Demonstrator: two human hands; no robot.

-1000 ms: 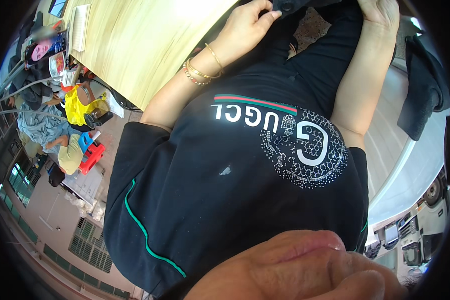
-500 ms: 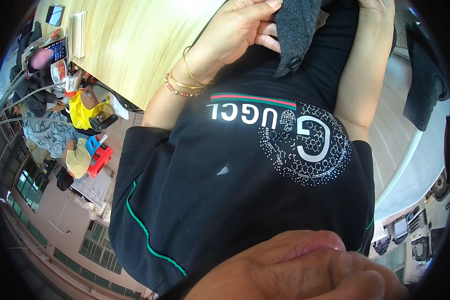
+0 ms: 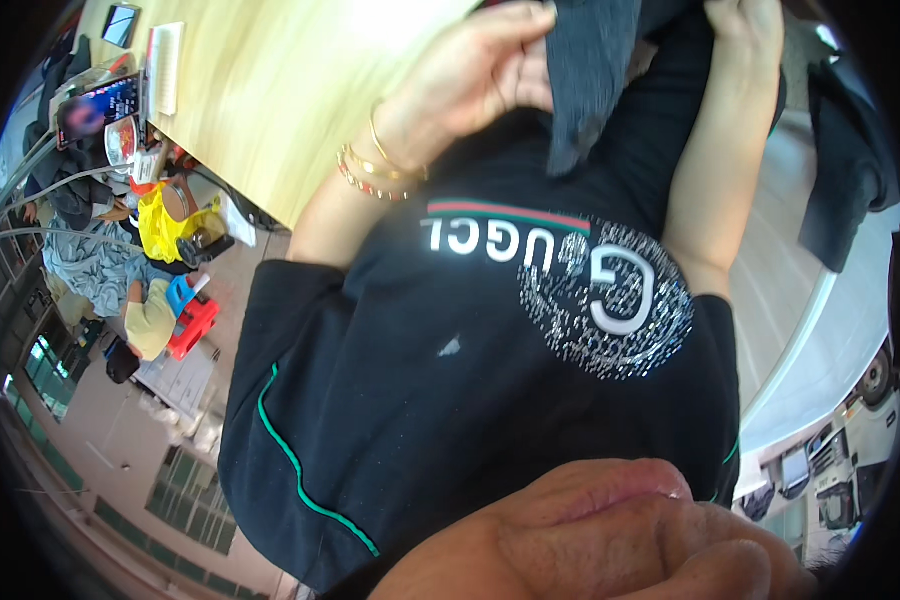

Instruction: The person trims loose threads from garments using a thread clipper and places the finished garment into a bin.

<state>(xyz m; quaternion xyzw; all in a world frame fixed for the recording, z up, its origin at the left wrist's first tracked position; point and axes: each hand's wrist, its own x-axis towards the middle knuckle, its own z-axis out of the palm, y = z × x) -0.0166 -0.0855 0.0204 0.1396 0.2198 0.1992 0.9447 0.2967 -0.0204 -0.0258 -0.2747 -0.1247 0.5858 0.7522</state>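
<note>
At the upper middle, my left hand (image 3: 505,70) has its thumb and fingers closed on the edge of a dark grey ribbed knit piece (image 3: 592,75). The narrow end of that knit hangs down in front of my black shirt, blurred by motion, and its upper part runs out of the picture. My right hand (image 3: 750,15) is at the top edge, right of the knit. Its fingers are cut off there, so what they hold cannot be seen.
A light wood table (image 3: 270,80) lies at the left, with a phone (image 3: 121,25) and a lit screen (image 3: 95,110). Beyond it are a yellow bag (image 3: 160,222), a red stool (image 3: 192,328) and a person (image 3: 150,320). Dark cloth (image 3: 840,165) hangs over a white surface (image 3: 770,300) at the right.
The hanging end of the knit has dropped slightly lower and is now smeared by motion. My left hand keeps its grip; the whole view has shifted a little.
</note>
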